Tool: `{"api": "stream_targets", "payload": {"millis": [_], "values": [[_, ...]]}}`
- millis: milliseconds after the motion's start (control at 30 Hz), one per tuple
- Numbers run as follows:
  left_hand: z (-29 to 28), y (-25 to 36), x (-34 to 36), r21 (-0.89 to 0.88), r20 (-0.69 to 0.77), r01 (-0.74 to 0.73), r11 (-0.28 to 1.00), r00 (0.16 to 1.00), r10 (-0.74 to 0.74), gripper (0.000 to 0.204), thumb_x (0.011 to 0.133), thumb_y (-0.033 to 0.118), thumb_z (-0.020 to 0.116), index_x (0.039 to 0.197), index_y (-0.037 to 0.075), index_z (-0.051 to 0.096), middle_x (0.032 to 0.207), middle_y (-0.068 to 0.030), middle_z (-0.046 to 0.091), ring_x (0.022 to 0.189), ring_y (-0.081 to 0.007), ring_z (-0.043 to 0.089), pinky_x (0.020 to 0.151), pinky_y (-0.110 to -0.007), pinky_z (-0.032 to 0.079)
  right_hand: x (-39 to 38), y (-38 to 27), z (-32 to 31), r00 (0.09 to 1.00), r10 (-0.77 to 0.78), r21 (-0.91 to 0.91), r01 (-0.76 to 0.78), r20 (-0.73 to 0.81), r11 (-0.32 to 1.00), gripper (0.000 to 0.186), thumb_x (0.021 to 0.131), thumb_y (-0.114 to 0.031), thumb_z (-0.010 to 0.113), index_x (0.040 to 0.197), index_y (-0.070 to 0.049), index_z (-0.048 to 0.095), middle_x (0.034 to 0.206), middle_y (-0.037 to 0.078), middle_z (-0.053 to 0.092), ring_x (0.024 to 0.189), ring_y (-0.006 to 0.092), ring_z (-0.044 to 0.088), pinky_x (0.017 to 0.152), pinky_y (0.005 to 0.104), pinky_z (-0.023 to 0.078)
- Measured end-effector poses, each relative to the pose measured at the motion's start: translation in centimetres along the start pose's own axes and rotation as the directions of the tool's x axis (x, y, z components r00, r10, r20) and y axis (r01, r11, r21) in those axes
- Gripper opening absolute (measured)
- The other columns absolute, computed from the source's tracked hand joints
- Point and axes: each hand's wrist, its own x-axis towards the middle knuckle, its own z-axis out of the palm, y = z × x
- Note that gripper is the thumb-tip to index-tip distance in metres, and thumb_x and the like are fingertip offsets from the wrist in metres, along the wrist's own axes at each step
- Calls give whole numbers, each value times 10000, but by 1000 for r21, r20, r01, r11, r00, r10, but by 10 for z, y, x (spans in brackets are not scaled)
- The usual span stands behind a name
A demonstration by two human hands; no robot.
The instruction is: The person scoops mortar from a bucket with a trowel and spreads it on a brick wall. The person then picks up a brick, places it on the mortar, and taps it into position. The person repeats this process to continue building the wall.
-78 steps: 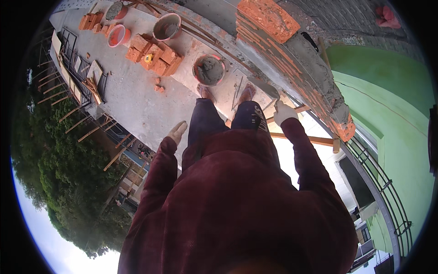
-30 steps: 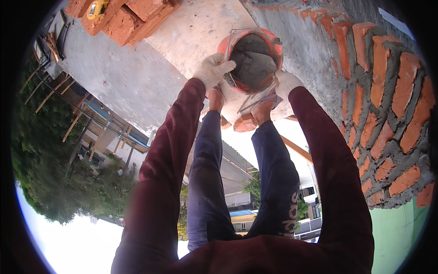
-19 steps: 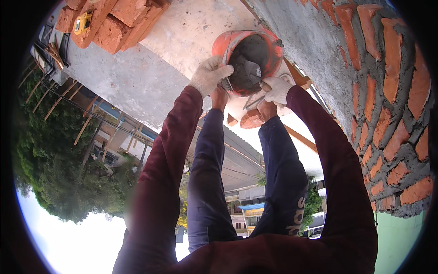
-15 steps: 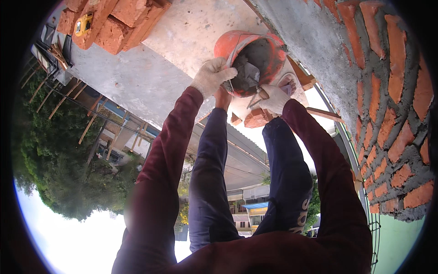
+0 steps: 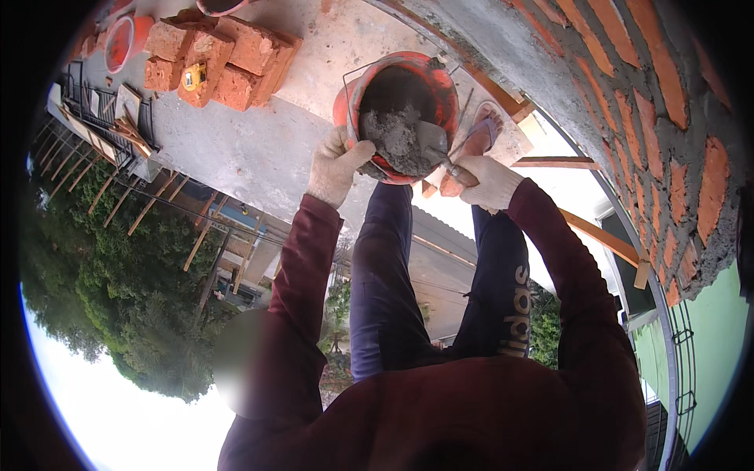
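Observation:
An orange bucket [image 5: 343,108] leans with its mouth toward me, a thin wire handle at its left side. Grey wet mortar [image 5: 393,137] lies heaped inside along the near wall. My left hand [image 5: 333,168], in a whitish knit glove, grips the bucket's near-left rim with the thumb over the edge. My right hand [image 5: 491,182], gloved the same way, is closed around the handle of a trowel [image 5: 431,143]. The trowel's blade is inside the bucket against the mortar, at its right side. The bucket's base is hidden.
Stacked red bricks [image 5: 250,59] with a yellow tape measure [image 5: 194,76] on top stand on the concrete slab [image 5: 236,129], far left. Another orange bucket [image 5: 129,43] is beyond. A brick wall [image 5: 644,149] rises at right. My sandaled foot [image 5: 484,125] is beside the bucket, near the slab's edge.
The bucket now faces me more squarely and sits further left in view. The mortar is gathered toward its near rim beside the trowel. Both hands keep their grips; the view has shifted.

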Motion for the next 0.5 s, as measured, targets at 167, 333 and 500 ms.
{"api": "stream_targets", "payload": {"millis": [167,333,500], "values": [[42,77,-107,-143,26,14,990,1000,-10,192,921,69,719,883,140,545,890,10,654,785,-85,619,704,-277,522,-157,-45,8,999,21,46,-20,-27,999,279,748,-116,649,1010,-38,594,690,72,591,505,184,617,457,337,491],[75,136,-174,-184,112,-49,982,991,71,203,911,58,687,1101,96,627,1096,-59,702,944,-175,698,830,-361,602,-331,-75,16,988,-44,134,63,-145,989,357,736,-143,662,1056,7,609,700,56,587,492,143,585,424,289,488],[95,171,-196,-143,163,-43,989,984,67,288,905,56,644,1188,105,640,1124,-59,706,960,-211,706,836,-389,612,-493,-60,20,929,57,291,56,-365,955,350,705,-76,632,1035,26,578,584,41,527,419,148,529,402,307,450]]}}
